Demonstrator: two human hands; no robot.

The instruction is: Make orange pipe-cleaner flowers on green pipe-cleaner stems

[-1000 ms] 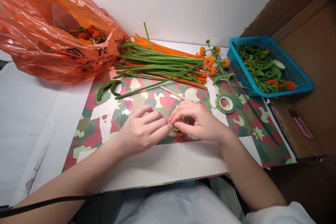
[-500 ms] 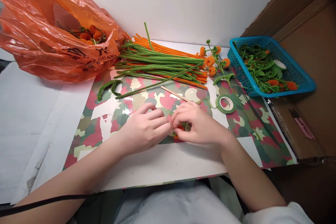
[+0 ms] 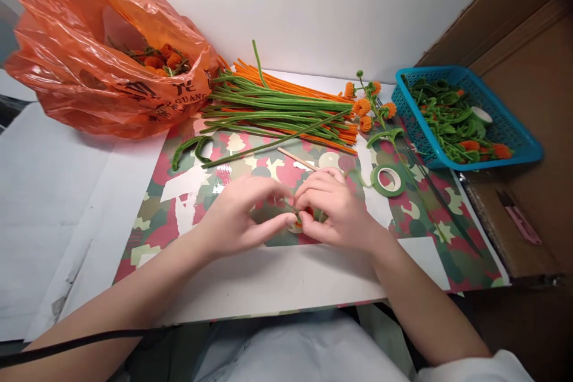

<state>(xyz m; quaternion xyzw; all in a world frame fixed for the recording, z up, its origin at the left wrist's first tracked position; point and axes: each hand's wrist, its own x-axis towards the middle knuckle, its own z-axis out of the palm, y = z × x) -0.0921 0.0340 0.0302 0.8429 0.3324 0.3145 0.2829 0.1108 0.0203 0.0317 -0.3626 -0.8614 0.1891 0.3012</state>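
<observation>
My right hand [image 3: 333, 206] is closed in a pinch on a small orange and green pipe-cleaner piece [image 3: 296, 226], mostly hidden behind the fingers. My left hand [image 3: 244, 212] lies just beside it, thumb and index finger apart in a curve; the thumb tip is near or touching the piece. A thin green strand shows in the gap between the two hands. Just beyond the right hand lie a wooden stick [image 3: 298, 158] and a roll of green tape [image 3: 387, 181], whose loose end trails toward that hand.
Green pipe cleaners [image 3: 286, 98] and orange ones [image 3: 308, 92] lie in a bundle behind. An orange plastic bag [image 3: 111, 95] stands at the left, a blue basket [image 3: 496, 158] at the right. A stem of orange flowers [image 3: 362, 107] and a pink-handled cutter [image 3: 521, 224] are near the basket.
The left thumb and index finger have spread apart from their earlier pinch. My right hand stays at the piece, and the whole view has shifted slightly.
</observation>
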